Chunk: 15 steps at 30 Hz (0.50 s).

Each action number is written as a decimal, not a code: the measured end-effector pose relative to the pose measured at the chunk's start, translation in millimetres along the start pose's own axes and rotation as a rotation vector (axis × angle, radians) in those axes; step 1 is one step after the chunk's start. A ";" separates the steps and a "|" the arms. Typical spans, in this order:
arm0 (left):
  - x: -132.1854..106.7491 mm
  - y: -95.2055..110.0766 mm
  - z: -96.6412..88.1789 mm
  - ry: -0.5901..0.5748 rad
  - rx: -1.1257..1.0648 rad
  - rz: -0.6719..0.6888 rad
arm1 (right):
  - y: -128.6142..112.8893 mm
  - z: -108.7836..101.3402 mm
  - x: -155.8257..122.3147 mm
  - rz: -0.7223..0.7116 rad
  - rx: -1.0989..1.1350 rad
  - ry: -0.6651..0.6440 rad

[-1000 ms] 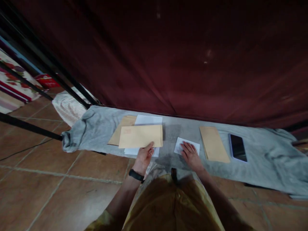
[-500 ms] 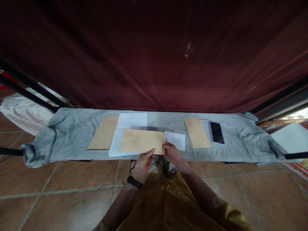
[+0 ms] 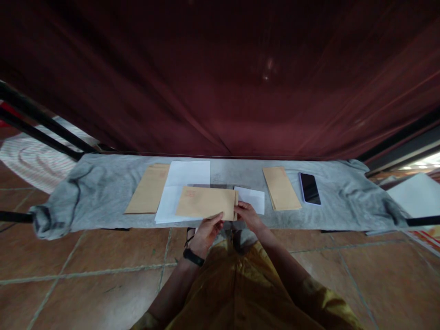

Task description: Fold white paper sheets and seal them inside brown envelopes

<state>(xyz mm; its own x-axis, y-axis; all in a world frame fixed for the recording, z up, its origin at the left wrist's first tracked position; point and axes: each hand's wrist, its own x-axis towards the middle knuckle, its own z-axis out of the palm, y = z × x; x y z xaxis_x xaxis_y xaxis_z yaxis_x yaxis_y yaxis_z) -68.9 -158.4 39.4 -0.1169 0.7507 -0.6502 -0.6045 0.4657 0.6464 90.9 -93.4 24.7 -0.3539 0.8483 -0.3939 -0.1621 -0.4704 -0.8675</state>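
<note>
A tan paper envelope [image 3: 202, 201] with a faint red printed mark lies level between my hands, above the cloth-covered bench. My left hand [image 3: 209, 229] pinches its near edge, thumb on top. At the envelope's right end, the fingers of my right hand [image 3: 248, 215] close on the flap. Partly beneath the envelope are white paper sheets [image 3: 187, 176] on the left. A smaller folded white paper [image 3: 254, 198] lies just beyond my right fingers. Whether anything is inside the envelope cannot be seen.
More tan envelopes [image 3: 147, 190] lie on the left of the grey cloth [image 3: 103, 192]. Another tan stack [image 3: 281, 188] is on the right, beside a phone [image 3: 310, 189]. A dark red curtain [image 3: 220, 91] hangs behind, and black metal bars [image 3: 51, 128] flank the bench.
The envelope has shifted slightly to the right and its left end has dropped a little nearer the bench. Both hands keep their grip and have moved slightly right with it.
</note>
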 end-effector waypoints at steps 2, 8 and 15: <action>-1.5 -6.4 -0.6 -0.022 -0.022 -0.041 | 3.2 -5.1 6.1 -0.076 -0.130 0.045; -18.7 -22.5 -3.8 -0.141 0.577 0.282 | 14.5 -23.9 20.2 -0.245 -0.472 0.104; 2.5 35.4 -2.2 -0.142 1.631 1.044 | 17.7 -30.3 21.1 -0.282 -0.569 0.082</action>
<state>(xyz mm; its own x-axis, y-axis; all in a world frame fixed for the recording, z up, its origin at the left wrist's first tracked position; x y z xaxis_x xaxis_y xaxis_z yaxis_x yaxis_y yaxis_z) -92.3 -141.1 59.7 0.2164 0.9642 0.1531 0.8579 -0.2626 0.4417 108.5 -76.4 -8.2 -0.2936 0.9471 -0.1293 0.2839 -0.0428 -0.9579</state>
